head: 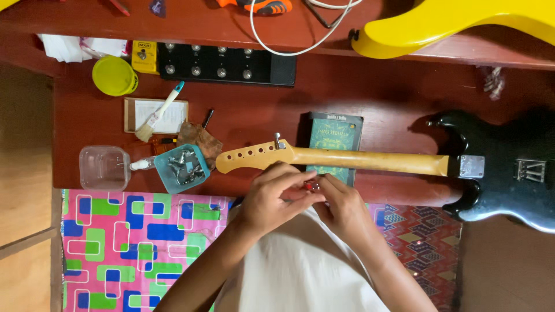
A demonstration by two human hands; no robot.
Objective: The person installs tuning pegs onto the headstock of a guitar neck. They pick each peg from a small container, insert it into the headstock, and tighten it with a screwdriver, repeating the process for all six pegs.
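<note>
a small red and silver metal part [312, 186] is pinched between both hands just below the pale wooden guitar neck [347, 158].

the part is held at the fingertips of the left hand [272, 199] and the right hand [344, 208], both closed narrowly on it, at the front edge of the dark red wooden table [370, 98]. the neck is joined to a black guitar body [509, 173] and lies over a dark green book [334, 136]. a teal square tray of metal hardware [182, 167] sits left of the headstock, near a clear plastic container [104, 167].
</note>
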